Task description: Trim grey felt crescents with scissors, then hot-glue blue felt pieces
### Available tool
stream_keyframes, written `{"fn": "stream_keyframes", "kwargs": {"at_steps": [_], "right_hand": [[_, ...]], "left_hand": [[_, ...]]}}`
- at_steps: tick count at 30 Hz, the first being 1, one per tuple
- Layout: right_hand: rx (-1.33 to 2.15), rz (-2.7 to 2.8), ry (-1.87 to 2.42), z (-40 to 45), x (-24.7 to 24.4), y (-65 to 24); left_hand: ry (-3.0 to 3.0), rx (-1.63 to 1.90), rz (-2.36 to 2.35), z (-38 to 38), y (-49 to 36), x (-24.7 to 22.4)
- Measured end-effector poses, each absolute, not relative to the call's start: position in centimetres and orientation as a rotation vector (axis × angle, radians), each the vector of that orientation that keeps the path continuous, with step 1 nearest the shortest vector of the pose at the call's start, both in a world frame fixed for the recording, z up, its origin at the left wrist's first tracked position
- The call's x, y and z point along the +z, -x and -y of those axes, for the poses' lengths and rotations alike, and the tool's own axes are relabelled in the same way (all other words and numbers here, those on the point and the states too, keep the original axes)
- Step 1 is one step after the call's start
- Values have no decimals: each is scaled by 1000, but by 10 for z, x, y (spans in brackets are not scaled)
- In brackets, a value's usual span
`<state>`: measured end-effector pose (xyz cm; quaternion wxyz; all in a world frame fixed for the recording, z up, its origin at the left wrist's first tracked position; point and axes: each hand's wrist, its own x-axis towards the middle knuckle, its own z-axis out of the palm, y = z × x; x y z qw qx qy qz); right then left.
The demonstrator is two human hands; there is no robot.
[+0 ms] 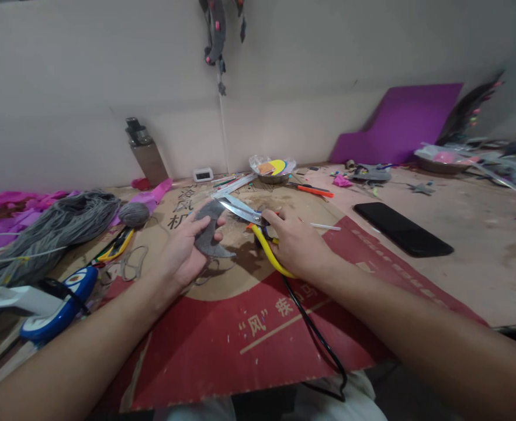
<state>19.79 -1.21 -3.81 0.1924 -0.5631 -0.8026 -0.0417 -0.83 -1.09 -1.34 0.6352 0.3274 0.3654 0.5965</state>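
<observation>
Between the thumb and fingers of my left hand (186, 248) is a grey felt crescent (205, 233), its two points facing right. My right hand (299, 241) is closed around yellow-handled scissors (270, 252), whose metal blades (242, 210) point left toward the crescent's upper tip. The blades look close to or touching that tip; I cannot tell which. Some fingers of my right hand are hidden behind the handles. Below both hands lies a red and brown cardboard sheet (196, 356), with a black cable (312, 330) running across it.
Grey yarn (60, 228), a yarn ball (134, 214), a yellow cutter (116, 245) and a blue power strip (60, 313) lie left. A phone (402, 228) rests right. Behind stand a bowl (273, 176), an orange-handled tool (314, 190) and a purple sheet (398, 126) against the wall.
</observation>
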Motion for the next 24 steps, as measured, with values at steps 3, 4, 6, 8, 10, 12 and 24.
{"fn": "stream_keyframes", "kwargs": {"at_steps": [3, 4, 6, 8, 10, 12, 24], "right_hand": [[-208, 2290, 1621, 11, -38, -199], [-233, 2302, 1627, 11, -38, -199], [-270, 2316, 1628, 11, -38, -199], [-297, 2318, 1632, 11, -37, -198], [-307, 2321, 1637, 12, -37, -198], [-303, 2328, 1638, 12, -36, -198], [-300, 2380, 1693, 16, -31, -197]], "left_hand": [[-738, 1363, -825, 12, 7, -12], [-736, 1357, -817, 12, 7, -12], [-727, 1345, -810, 13, 7, -11], [-721, 1334, -810, 13, 7, -11], [-721, 1329, -805, 12, 9, -13], [-724, 1327, -790, 10, 11, -16], [-680, 1331, -827, 12, 7, -11]]}}
